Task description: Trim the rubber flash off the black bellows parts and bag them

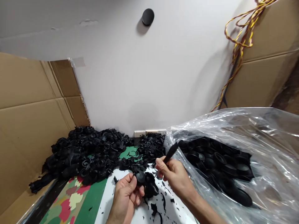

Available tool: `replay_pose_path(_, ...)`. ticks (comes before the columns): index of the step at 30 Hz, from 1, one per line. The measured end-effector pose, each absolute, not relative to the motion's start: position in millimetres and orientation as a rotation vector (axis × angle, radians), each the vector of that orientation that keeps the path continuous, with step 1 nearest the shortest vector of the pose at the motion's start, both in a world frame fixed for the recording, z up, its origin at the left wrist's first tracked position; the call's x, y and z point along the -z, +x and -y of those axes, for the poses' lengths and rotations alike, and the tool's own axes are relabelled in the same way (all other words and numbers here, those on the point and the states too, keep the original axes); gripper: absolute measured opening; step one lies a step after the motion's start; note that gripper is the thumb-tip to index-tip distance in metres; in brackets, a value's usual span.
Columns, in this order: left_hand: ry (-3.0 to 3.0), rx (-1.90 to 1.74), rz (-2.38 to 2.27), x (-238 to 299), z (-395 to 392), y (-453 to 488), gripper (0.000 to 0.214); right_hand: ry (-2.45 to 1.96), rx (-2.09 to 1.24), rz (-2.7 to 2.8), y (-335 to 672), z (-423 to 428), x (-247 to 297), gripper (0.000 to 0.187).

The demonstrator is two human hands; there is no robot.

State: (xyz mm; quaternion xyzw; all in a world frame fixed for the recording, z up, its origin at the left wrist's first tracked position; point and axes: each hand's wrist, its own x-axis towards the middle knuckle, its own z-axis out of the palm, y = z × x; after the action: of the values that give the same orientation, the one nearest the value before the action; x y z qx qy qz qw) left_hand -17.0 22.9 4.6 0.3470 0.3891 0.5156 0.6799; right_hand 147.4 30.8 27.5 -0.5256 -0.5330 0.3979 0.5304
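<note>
My left hand (126, 194) is closed around a black ribbed rubber part (144, 182), held just above the white sheet (173, 214) low in the middle of the head view. My right hand (174, 175) grips a slim black-handled tool (170, 153), whose working end points down toward the part. The two hands are close together. Black rubber trimmings (155, 208) lie scattered on the sheet beneath them.
A big heap of black rubber parts (86, 152) lies at the left, a smaller heap (150, 146) behind the hands. A clear plastic bag (235, 161) of more such parts fills the right. Cardboard (28, 118) walls both sides; red-yellow wires (243, 34) hang upper right.
</note>
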Motion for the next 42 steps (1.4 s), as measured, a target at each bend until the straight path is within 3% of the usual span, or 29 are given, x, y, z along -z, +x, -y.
replay_pose_path(6, 0.944, -1.182, -0.960, -4, -22, -16, 0.035, -1.419, -0.541, 1.744, 125, -20, -40, 0.017)
replay_pose_path(16, 1.085, -1.265, -0.998, -8, -32, -19, 0.038, -1.594, 0.067, 2.349, 107, -20, -54, 0.020)
replay_pose_path(29, 1.290, -0.922, -0.937, -26, -30, -46, 0.028, -1.346, 0.009, 2.341, 121, -35, -37, 0.015)
replay_pose_path(32, 1.307, -0.840, -0.862, -31, -21, -38, 0.015, -1.409, -0.044, 2.199, 134, -47, -31, 0.018)
replay_pose_path(34, 1.281, -0.809, -0.878, -30, -16, -31, 0.017, -1.526, -0.088, 2.019, 148, -56, -29, 0.018)
replay_pose_path(38, 1.020, -0.943, -0.897, -22, -17, -28, 0.004, -1.541, -0.255, 1.796, 165, -58, -34, 0.025)
replay_pose_path(42, 0.921, -1.017, -0.866, -16, -23, -34, 0.008, -1.455, -0.506, 1.728, 159, -45, -36, 0.033)
